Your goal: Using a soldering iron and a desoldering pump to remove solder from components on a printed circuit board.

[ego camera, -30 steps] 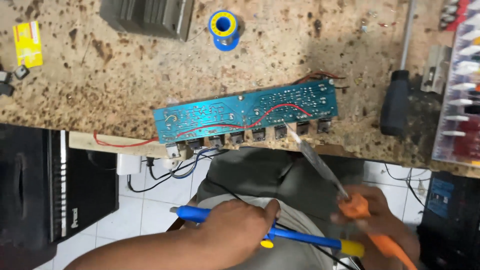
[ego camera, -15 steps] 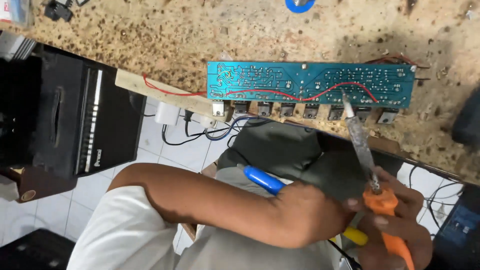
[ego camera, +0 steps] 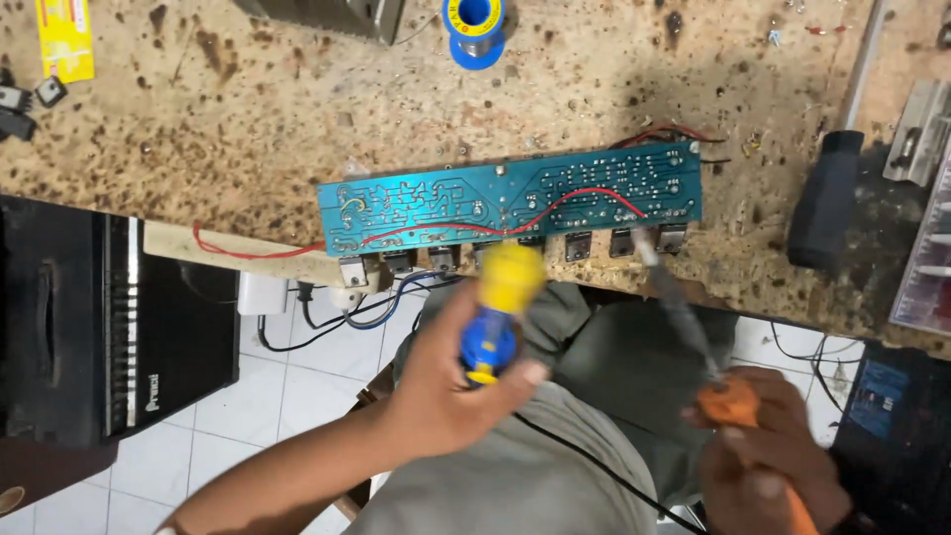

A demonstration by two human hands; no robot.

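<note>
Blurring near the lens, a blue-yellow tool (ego camera: 492, 315) hides the circuit board's (ego camera: 510, 198) edge.

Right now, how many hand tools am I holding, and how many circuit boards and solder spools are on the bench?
Hand tools held: 2, the blue-and-yellow desoldering pump in the left hand and the orange-handled soldering iron in the right hand
Blue circuit boards: 1
Blue solder spools: 1
Total: 4

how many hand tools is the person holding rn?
2: a blue-and-yellow desoldering pump in the left hand, and an orange-handled soldering iron in the right hand, its tip at the circuit board edge.
</note>
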